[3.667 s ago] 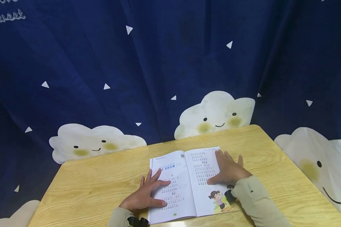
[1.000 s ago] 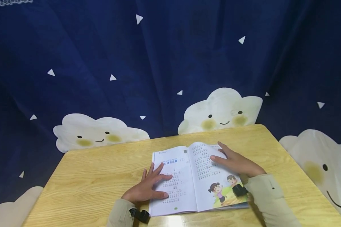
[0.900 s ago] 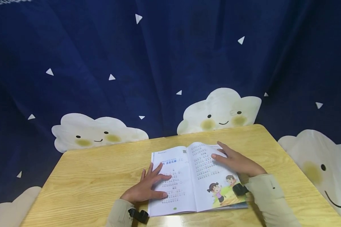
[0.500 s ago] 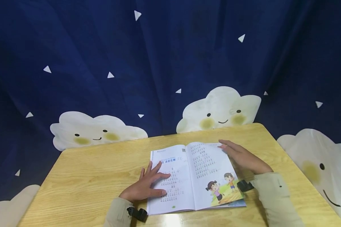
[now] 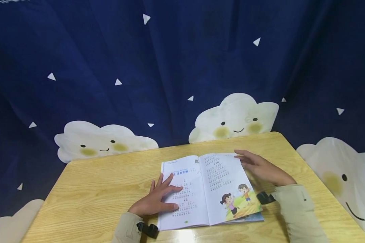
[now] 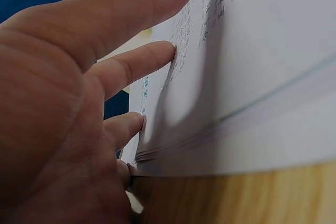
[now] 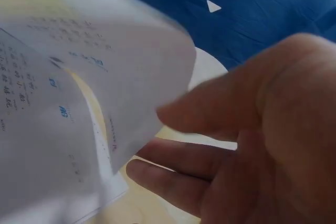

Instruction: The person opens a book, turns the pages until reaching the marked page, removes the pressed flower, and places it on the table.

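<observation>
An open book (image 5: 197,199) lies on the wooden table, its printed pages facing up. My left hand (image 5: 158,200) rests spread on the left page (image 5: 188,216), thumb and fingers apart; in the left wrist view the fingertips meet the paper. At the book's upper right corner, my right hand (image 5: 263,168) pinches the edge of the right page (image 5: 219,182), which carries a cartoon of two children. The right wrist view shows that page (image 7: 142,72) raised and bowed, the thumb (image 7: 199,106) at its edge and the fingers on its far side. Another printed page (image 7: 31,129) shows beneath.
The light wooden table (image 5: 109,189) extends on both sides of the book. Behind it hangs a dark blue curtain (image 5: 170,67) with white triangles and smiling clouds (image 5: 234,118). A black wrist camera (image 5: 147,230) sits at my left sleeve, another (image 5: 265,197) at the right.
My right hand has lifted the right page's edge and drawn outward to the right, uncovering the second cartoon child and a strip of the page below. The left hand stays in place.
</observation>
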